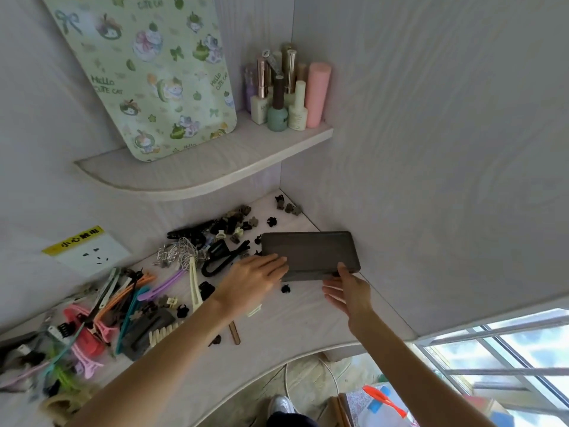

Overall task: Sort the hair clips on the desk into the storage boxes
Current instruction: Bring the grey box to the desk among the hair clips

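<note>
Head view, looking down at a pale desk set into a corner. A flat dark box lies near the desk's far right corner, against the right wall. The left hand is laid on the box's near left corner, fingers straight and flat, gripping nothing. The right hand is held at the box's near right corner, the thumb touching the edge and the fingers spread loosely below; nothing is clasped in it.

The hair clips are spread over the desk's left and middle. Small dark claw clips are heaped toward the back edge just left of the box, with a few more right in the far corner. A silver clip and a black loop clip lie beside them. Long coloured clips are piled at the left edge, with pink clips nearer the front. One small black clip lies between the two hands.

A shelf above the desk carries nail polish bottles and a green patterned pouch. A wall socket is seen at the left.

No clip appears sorted yet. The step in hand seems to be getting the box ready, either shifting or opening it. The next move probably calls for a firm hold on both near corners, without sweeping the loose clips nearby off the desk.
</note>
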